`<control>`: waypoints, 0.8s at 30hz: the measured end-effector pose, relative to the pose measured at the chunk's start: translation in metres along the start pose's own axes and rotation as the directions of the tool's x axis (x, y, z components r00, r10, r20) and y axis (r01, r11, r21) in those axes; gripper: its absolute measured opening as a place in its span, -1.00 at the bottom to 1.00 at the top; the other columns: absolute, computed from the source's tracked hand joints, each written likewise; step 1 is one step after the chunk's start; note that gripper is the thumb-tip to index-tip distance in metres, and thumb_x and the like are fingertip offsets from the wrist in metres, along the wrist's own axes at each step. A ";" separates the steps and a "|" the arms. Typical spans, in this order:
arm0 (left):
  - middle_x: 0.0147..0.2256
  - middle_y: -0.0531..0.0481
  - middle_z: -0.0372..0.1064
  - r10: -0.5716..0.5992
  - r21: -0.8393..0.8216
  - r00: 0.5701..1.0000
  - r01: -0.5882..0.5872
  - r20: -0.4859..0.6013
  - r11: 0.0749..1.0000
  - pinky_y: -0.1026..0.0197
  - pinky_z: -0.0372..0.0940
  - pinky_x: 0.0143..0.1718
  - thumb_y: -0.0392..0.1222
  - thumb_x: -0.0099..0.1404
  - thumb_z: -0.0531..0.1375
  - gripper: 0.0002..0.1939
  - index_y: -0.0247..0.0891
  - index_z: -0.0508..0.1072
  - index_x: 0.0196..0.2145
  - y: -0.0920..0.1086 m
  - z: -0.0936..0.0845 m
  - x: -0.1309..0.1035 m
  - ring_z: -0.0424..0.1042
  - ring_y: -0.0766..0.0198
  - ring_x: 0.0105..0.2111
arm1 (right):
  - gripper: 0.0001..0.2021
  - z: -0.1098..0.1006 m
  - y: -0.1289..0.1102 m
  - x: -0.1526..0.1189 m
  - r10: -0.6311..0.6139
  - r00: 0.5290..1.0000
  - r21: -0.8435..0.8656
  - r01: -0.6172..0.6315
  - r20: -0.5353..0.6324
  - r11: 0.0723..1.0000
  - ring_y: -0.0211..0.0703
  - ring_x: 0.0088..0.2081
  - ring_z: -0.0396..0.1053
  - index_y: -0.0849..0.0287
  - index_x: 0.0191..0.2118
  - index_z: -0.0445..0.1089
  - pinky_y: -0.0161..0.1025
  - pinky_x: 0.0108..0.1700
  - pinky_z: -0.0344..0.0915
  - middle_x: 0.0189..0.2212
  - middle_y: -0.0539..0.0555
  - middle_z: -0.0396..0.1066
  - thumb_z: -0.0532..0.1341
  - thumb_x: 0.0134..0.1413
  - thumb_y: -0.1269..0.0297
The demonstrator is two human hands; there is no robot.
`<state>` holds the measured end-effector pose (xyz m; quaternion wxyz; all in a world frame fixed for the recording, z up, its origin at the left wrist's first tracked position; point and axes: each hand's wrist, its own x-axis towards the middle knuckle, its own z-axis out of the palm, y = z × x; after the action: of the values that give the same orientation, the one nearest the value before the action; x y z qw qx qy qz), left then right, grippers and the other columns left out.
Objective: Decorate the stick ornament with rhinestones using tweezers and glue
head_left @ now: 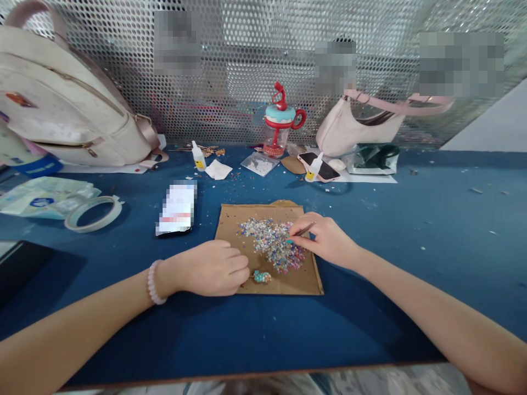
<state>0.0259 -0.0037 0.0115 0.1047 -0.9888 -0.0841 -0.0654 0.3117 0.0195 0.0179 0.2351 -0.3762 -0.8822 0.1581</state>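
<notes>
A cardboard sheet (pixel 230 225) lies on the blue table, with a spread heap of tiny multicoloured rhinestones (pixel 267 238) on it. My left hand (pixel 218 269), wearing a beaded bracelet, is closed at the sheet's left front part. From its fingertips sticks out a small piece covered in turquoise and pale rhinestones (pixel 262 276), held by a thin end. My right hand (pixel 323 238) pinches tweezers (pixel 305 229) over the right side of the heap. The tweezers' tips are hidden behind the fingers.
A phone (pixel 177 208) and a tape roll (pixel 94 214) lie to the left. Along the back stand two glue bottles (pixel 198 156), a cup with a straw (pixel 278 129), a plastic bag (pixel 260 163), a backpack (pixel 74 104) and a handbag (pixel 358 129). A perforated metal panel (pixel 247 55) rises behind.
</notes>
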 end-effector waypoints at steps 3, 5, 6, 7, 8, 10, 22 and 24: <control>-0.51 0.08 0.27 -0.001 0.004 1.000 0.001 -0.001 1.000 0.17 0.01 -0.51 -0.23 0.36 0.03 -0.82 -0.23 0.30 -0.42 0.000 0.001 -0.001 0.23 0.31 -0.55 | -0.88 0.000 0.000 0.000 0.027 1.000 0.017 -0.027 -0.010 0.999 -0.11 -0.26 0.46 0.11 -0.38 0.47 -0.11 -0.12 0.34 -0.40 0.03 0.52 0.19 0.12 0.30; -0.51 0.08 0.27 -0.002 0.001 1.000 0.002 -0.003 1.000 0.17 -0.01 -0.51 -0.24 0.36 0.03 -0.82 -0.23 0.30 -0.42 0.001 0.001 -0.001 0.23 0.31 -0.54 | -0.87 -0.001 -0.001 0.000 0.056 0.998 0.039 -0.056 -0.010 0.998 -0.12 -0.27 0.46 0.10 -0.40 0.48 -0.12 -0.14 0.35 -0.40 0.02 0.52 0.19 0.11 0.30; -0.51 0.08 0.27 -0.006 -0.002 1.000 0.006 0.000 1.000 0.17 -0.01 -0.52 -0.24 0.36 0.04 -0.82 -0.23 0.30 -0.42 0.001 0.001 -0.001 0.23 0.32 -0.54 | -0.87 0.000 -0.001 0.000 0.074 0.997 0.054 -0.074 -0.010 0.996 -0.12 -0.27 0.47 0.10 -0.40 0.48 -0.14 -0.15 0.35 -0.39 0.02 0.53 0.19 0.11 0.30; -0.51 0.08 0.27 -0.012 -0.008 1.000 0.012 0.007 1.000 0.17 -0.02 -0.52 -0.25 0.37 0.04 -0.82 -0.23 0.30 -0.42 0.001 0.000 0.000 0.23 0.32 -0.54 | -0.87 0.000 -0.001 0.000 0.094 0.996 0.074 -0.093 -0.009 0.993 -0.13 -0.28 0.47 0.10 -0.39 0.48 -0.15 -0.16 0.36 -0.39 0.02 0.53 0.19 0.10 0.30; -0.51 0.08 0.27 -0.023 -0.016 1.000 0.023 0.020 1.000 0.17 -0.02 -0.52 -0.24 0.37 0.05 -0.82 -0.23 0.30 -0.42 0.002 -0.002 0.000 0.23 0.32 -0.54 | -0.87 0.000 -0.001 0.000 0.114 0.993 0.099 -0.113 -0.007 0.989 -0.14 -0.30 0.48 0.11 -0.38 0.49 -0.17 -0.18 0.36 -0.38 0.02 0.53 0.19 0.10 0.30; -0.50 0.08 0.28 -0.051 -0.043 0.997 0.053 0.058 0.998 0.16 -0.01 -0.52 -0.24 0.38 0.05 -0.81 -0.23 0.30 -0.42 0.002 -0.006 0.001 0.23 0.32 -0.54 | -0.88 0.000 -0.003 0.000 0.152 0.988 0.155 -0.150 0.002 0.976 -0.17 -0.34 0.48 0.11 -0.36 0.49 -0.21 -0.23 0.36 -0.38 0.01 0.53 0.19 0.09 0.30; -0.37 0.05 0.33 -0.152 -0.220 0.968 0.195 0.199 0.956 0.17 0.09 -0.42 -0.29 0.42 0.03 -0.85 -0.24 0.35 -0.30 -0.001 -0.022 -0.004 0.25 0.29 -0.45 | -0.78 0.017 -0.033 -0.007 -0.244 0.970 0.133 0.240 0.016 0.962 -0.22 -0.42 0.36 0.17 -0.43 0.41 -0.17 -0.17 0.27 -0.53 -0.01 0.44 0.16 0.25 0.28; -0.35 0.05 0.34 -0.155 -0.261 0.967 0.206 0.203 0.943 0.19 0.10 -0.41 -0.30 0.43 0.03 -0.86 -0.24 0.35 -0.29 -0.001 -0.022 -0.004 0.26 0.29 -0.43 | -0.81 0.021 -0.033 -0.009 -0.311 0.950 0.080 0.311 -0.009 0.947 -0.22 -0.40 0.36 0.18 -0.40 0.41 -0.17 -0.17 0.25 -0.50 0.00 0.46 0.18 0.25 0.28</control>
<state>0.0189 -0.0085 0.0322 -0.0507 -0.9835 -0.1735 0.0034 0.2863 -0.0112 0.0129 0.2703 -0.2225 -0.9238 0.1550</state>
